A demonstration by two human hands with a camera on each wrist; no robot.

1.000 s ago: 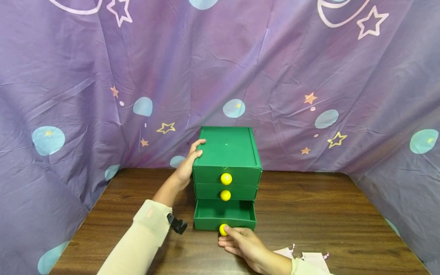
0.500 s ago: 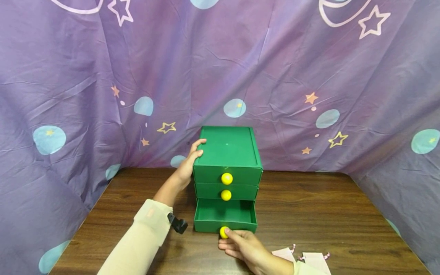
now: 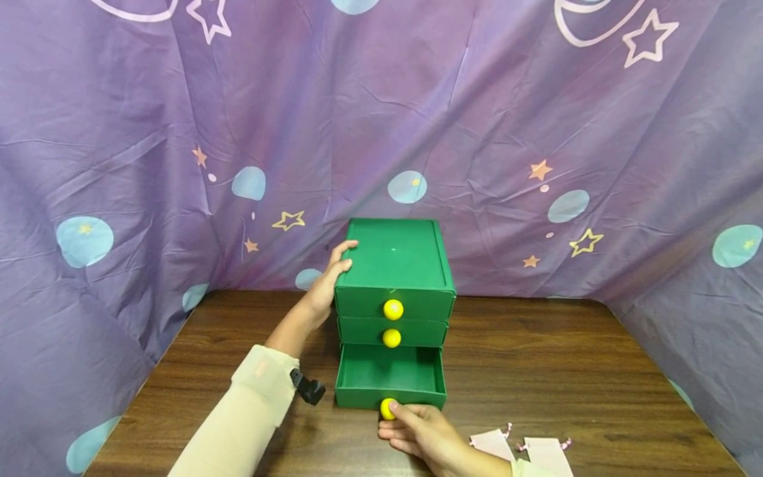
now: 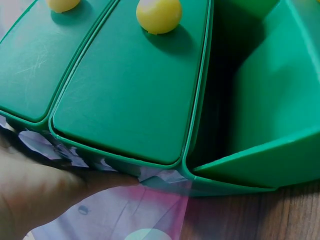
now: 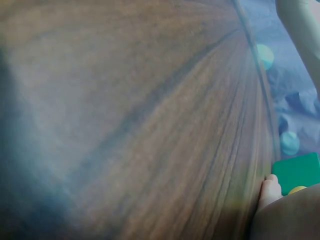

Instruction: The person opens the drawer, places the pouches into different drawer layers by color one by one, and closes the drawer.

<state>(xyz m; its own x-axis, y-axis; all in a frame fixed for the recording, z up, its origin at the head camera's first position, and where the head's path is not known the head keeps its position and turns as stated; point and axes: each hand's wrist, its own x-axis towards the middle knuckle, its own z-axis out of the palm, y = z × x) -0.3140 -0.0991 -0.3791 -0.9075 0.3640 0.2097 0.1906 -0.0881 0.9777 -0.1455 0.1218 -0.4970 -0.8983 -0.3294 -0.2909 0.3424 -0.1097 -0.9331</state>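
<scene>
Your right hand (image 3: 426,434) is pinching the yellow knob (image 3: 387,409) of the pulled-out bottom drawer (image 3: 356,399); your left hand (image 3: 324,286), fingers extended, is resting against the green cabinet (image 3: 396,255) standing on the surface (image 3: 536,371).

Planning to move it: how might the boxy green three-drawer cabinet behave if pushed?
The green cabinet is probably light, being thin-walled. Standing flat, it would likely slide, not roll. The bottom drawer, being open, might slip inward.

My right grip (image 3: 420,432) hides part of the yellow knob (image 3: 386,409) on the bottom drawer (image 3: 356,398). My right forearm (image 3: 477,460) covers part of 1 pale pink pouch (image 3: 492,442); the head view's lower edge crops the other pouch (image 3: 547,454). In the right wrist view the bench (image 5: 125,100) is blurred.
</scene>
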